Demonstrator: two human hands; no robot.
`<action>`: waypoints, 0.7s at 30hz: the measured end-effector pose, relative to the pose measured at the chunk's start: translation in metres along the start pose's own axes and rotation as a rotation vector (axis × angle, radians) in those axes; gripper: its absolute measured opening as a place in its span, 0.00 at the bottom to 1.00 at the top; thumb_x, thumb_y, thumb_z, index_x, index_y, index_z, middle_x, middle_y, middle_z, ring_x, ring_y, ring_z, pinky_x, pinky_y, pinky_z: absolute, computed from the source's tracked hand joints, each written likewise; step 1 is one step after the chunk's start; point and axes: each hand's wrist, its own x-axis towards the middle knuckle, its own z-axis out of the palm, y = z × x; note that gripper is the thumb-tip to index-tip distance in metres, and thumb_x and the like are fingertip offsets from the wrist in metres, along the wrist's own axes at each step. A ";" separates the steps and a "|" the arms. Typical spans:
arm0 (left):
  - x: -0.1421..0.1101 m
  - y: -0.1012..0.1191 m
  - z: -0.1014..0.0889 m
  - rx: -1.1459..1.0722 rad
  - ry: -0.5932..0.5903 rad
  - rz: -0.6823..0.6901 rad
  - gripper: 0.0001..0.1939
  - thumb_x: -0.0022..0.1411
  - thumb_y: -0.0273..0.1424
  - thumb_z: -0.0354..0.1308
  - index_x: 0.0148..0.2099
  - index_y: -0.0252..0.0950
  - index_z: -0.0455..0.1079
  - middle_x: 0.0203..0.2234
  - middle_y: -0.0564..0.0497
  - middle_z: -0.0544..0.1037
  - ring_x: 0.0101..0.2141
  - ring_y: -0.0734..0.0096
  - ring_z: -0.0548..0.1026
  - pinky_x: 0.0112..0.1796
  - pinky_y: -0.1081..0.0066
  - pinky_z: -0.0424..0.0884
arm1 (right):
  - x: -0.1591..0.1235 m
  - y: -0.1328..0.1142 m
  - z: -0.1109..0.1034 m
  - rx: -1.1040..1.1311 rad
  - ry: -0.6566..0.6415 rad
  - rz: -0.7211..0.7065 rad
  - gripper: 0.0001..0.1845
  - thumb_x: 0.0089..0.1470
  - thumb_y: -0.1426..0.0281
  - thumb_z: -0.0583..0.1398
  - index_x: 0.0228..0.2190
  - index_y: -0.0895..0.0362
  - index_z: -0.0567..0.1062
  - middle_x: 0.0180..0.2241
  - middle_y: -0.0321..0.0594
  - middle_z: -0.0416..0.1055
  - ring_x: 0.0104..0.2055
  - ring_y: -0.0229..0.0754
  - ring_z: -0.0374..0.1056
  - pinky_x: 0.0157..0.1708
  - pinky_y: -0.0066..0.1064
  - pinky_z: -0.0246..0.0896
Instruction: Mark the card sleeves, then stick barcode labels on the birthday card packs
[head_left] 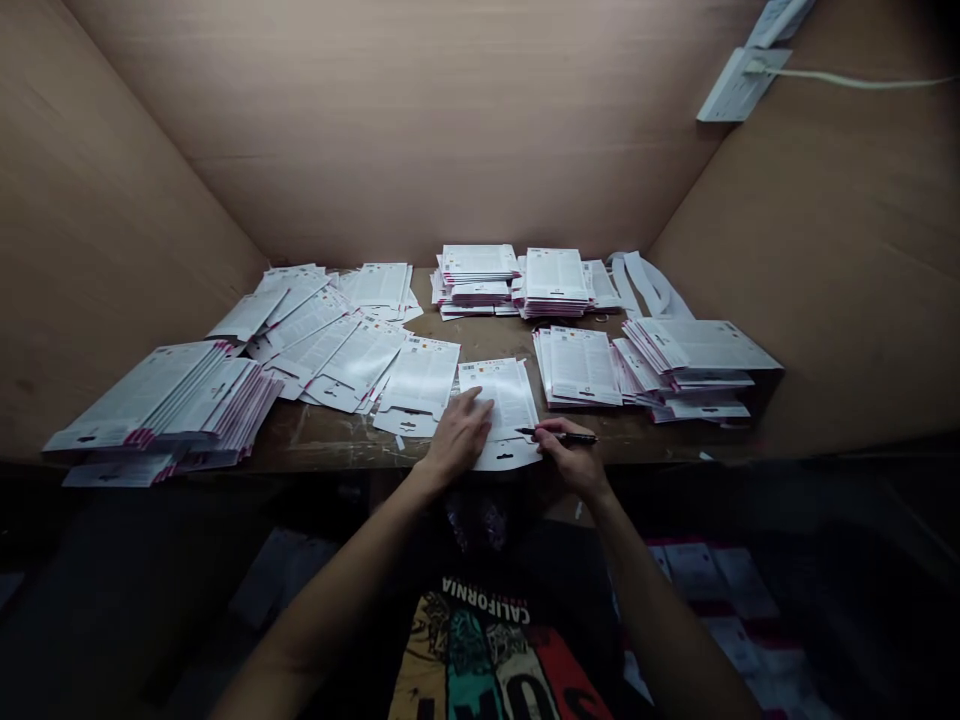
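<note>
A white printed packaging card (504, 398) lies flat at the near edge of the wooden table (330, 440), right in front of me. My left hand (459, 436) rests on its left side with the fingers stretched flat, pinning it down. My right hand (571, 452) is closed round a black pen (564, 435), whose tip touches the card's lower right part.
Stacks of the same white cards with pink edges stand around: a long fanned row at the left (172, 400), spread cards in the middle left (345, 350), piles at the back (517, 280) and at the right (675, 365). Brown board walls enclose the table. More cards lie on the floor (712, 590).
</note>
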 end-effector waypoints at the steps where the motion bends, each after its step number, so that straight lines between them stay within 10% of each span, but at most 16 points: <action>1: 0.001 -0.004 0.002 -0.026 -0.028 0.080 0.19 0.73 0.31 0.52 0.63 0.37 0.71 0.66 0.39 0.66 0.66 0.51 0.64 0.65 0.53 0.63 | 0.001 0.002 0.000 -0.077 -0.006 -0.058 0.19 0.57 0.53 0.65 0.36 0.56 0.82 0.30 0.41 0.80 0.32 0.45 0.75 0.36 0.34 0.70; 13: 0.002 -0.015 0.017 0.081 -0.002 0.224 0.20 0.76 0.34 0.51 0.63 0.35 0.71 0.65 0.38 0.69 0.65 0.49 0.64 0.64 0.49 0.65 | 0.005 0.013 -0.011 -0.231 -0.129 -0.239 0.13 0.60 0.63 0.61 0.37 0.56 0.85 0.35 0.43 0.84 0.35 0.46 0.78 0.38 0.35 0.72; 21: 0.000 -0.014 0.020 0.139 0.038 0.241 0.19 0.75 0.34 0.51 0.63 0.37 0.71 0.63 0.40 0.71 0.64 0.50 0.65 0.62 0.51 0.67 | 0.010 0.010 -0.011 0.005 -0.226 -0.084 0.15 0.59 0.57 0.63 0.37 0.55 0.84 0.32 0.42 0.83 0.35 0.47 0.78 0.37 0.36 0.72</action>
